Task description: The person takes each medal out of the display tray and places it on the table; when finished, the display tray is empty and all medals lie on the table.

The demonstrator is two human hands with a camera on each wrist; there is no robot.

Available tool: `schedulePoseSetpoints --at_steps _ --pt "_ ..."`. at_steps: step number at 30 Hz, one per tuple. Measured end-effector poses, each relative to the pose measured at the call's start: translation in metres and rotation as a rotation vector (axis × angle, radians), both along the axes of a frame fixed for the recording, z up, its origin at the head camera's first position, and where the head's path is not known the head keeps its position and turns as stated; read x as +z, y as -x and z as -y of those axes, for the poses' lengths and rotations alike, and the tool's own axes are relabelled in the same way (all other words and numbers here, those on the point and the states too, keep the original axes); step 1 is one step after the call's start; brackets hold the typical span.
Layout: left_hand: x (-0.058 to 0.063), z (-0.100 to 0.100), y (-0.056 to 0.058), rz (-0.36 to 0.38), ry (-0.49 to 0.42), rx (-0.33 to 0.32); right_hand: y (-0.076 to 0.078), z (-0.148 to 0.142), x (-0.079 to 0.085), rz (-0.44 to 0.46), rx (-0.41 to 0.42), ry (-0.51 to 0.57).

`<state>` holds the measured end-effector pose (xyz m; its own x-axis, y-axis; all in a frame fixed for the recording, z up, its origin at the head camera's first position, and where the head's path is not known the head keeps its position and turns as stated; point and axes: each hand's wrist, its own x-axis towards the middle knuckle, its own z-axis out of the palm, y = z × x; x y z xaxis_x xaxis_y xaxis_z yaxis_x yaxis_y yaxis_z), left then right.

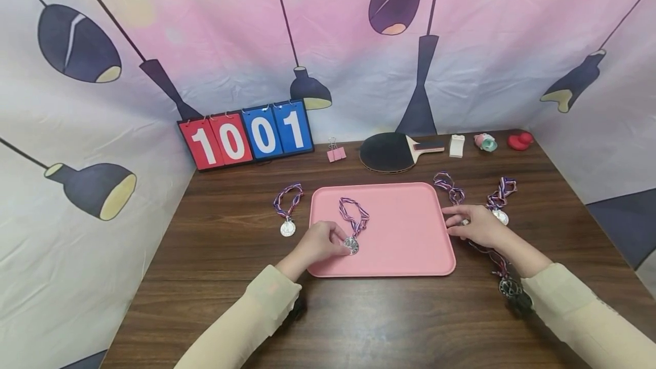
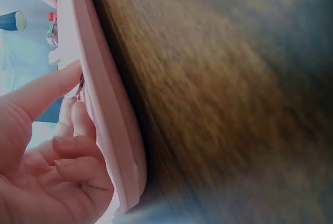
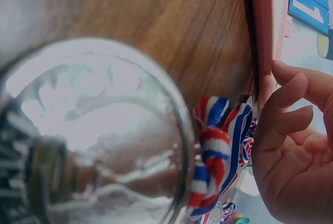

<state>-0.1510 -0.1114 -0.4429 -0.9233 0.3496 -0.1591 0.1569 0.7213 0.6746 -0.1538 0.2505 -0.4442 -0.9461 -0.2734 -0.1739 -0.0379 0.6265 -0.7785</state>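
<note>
My left hand pinches a silver medal between thumb and fingers, over the left part of a pink tray. The medal's red, white and blue ribbon lies looped on the tray. At the tray's right rim, my right hand touches the edge with its fingertips, fingers loosely bent. A striped ribbon runs toward that hand, which partly covers its medal. Another medal looms close in the right wrist view; it lies near my right sleeve.
Left of the tray lies a medal, and another medal lies at the right. Along the back stand a flip scoreboard, pink binder clip, table tennis paddle, white block, small figurine and red duck.
</note>
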Motion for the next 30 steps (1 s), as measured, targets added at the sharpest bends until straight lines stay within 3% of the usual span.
schedulePoseSetpoints --at_steps 6,14,17,24,30 --pt "0.001 0.002 -0.002 0.012 -0.078 -0.080 0.000 0.000 0.001 0.001 0.004 -0.003" --pt "0.014 0.011 -0.003 0.065 -0.157 -0.096 -0.001 -0.001 -0.001 0.009 -0.004 0.008" --pt "0.023 0.017 -0.003 0.046 -0.171 -0.104 0.000 -0.001 -0.002 0.005 -0.006 0.005" --pt "0.081 0.029 -0.012 0.024 -0.255 -0.049 0.000 -0.001 -0.001 -0.003 -0.009 -0.009" --pt "0.091 0.053 -0.003 -0.081 -0.347 0.061 -0.001 -0.001 -0.001 -0.002 -0.009 -0.011"
